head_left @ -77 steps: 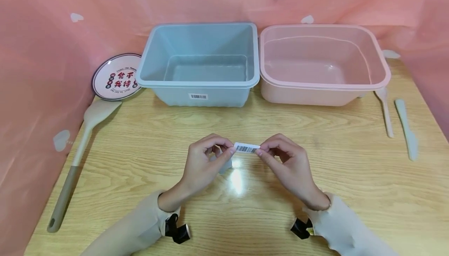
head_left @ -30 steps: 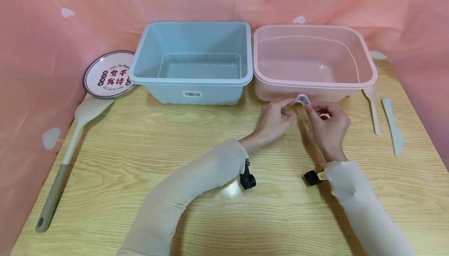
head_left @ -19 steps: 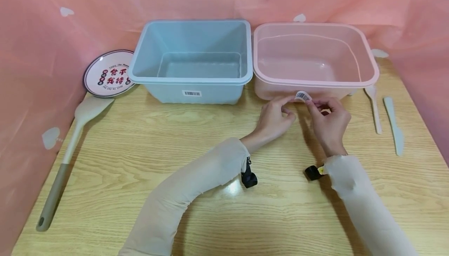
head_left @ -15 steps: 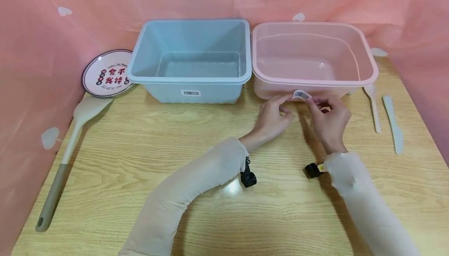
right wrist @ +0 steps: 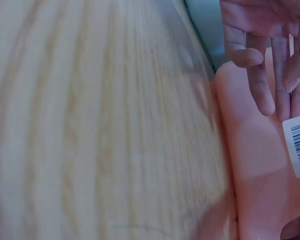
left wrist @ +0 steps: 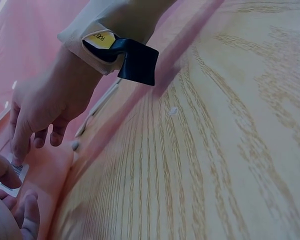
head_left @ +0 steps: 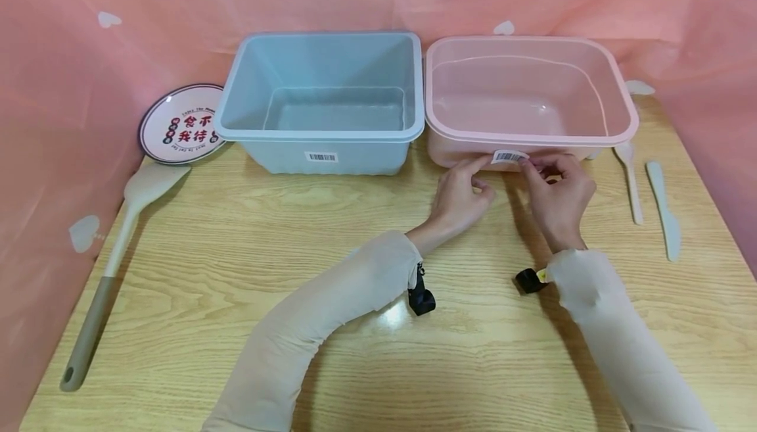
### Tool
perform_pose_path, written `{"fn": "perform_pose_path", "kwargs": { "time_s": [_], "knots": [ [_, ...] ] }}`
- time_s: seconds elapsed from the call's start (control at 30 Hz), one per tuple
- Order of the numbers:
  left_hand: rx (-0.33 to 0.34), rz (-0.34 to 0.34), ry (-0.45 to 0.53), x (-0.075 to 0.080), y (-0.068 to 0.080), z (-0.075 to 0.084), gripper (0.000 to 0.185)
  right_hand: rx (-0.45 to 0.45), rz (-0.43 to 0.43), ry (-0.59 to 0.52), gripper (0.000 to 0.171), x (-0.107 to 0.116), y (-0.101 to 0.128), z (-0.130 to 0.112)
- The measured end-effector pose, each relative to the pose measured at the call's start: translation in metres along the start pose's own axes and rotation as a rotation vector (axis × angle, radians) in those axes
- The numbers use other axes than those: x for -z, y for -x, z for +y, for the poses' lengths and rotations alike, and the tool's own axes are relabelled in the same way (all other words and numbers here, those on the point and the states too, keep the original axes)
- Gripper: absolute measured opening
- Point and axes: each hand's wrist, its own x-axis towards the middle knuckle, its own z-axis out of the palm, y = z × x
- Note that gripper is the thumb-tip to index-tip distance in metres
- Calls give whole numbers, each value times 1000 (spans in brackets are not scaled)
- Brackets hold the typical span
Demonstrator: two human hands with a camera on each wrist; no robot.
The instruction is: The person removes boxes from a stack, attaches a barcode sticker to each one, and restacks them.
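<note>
A small white barcode sticker [head_left: 508, 156] lies against the front wall of the pink tub [head_left: 532, 139], just under its rim. My left hand [head_left: 464, 192] presses the sticker's left end with a straight index fingertip. My right hand [head_left: 558, 190] pinches the sticker's right end with curled fingers. In the right wrist view the sticker [right wrist: 299, 142] sits flat on the pink wall [right wrist: 255, 175], and the left hand's fingers [right wrist: 262, 45] reach down to its edge. The left wrist view shows the right hand [left wrist: 40, 107] pointing down at the sticker.
A blue tub [head_left: 319, 135] with its own barcode label [head_left: 321, 156] stands left of the pink one. A printed plate [head_left: 180, 123] and a long spatula [head_left: 127, 218] lie at the far left. A spoon [head_left: 629, 182] and a plastic knife [head_left: 662, 212] lie at the right. Pink cloth walls the table.
Both hands carried the sticker from the table's middle to the pink tub's front wall. In the last half second the curled sticker flattened against the wall.
</note>
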Motion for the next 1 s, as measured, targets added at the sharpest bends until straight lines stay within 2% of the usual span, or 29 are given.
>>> {"fn": "perform_pose_path", "kwargs": {
  "time_s": [0.27, 0.7, 0.87, 1.0],
  "knots": [
    [-19, 21, -2, -1, 0, -1, 56, -23, 32, -35, 24, -4, -2, 0],
    [1, 32, 1, -3, 2, -1, 49, -71, 37, -59, 26, -5, -5, 0],
    [-26, -3, -15, -5, 1, 1, 48, -68, 29, -57, 27, -5, -5, 0],
    [-45, 4, -16, -6, -6, 4, 45, -57, 25, -50, 27, -4, -5, 1]
  ]
}}
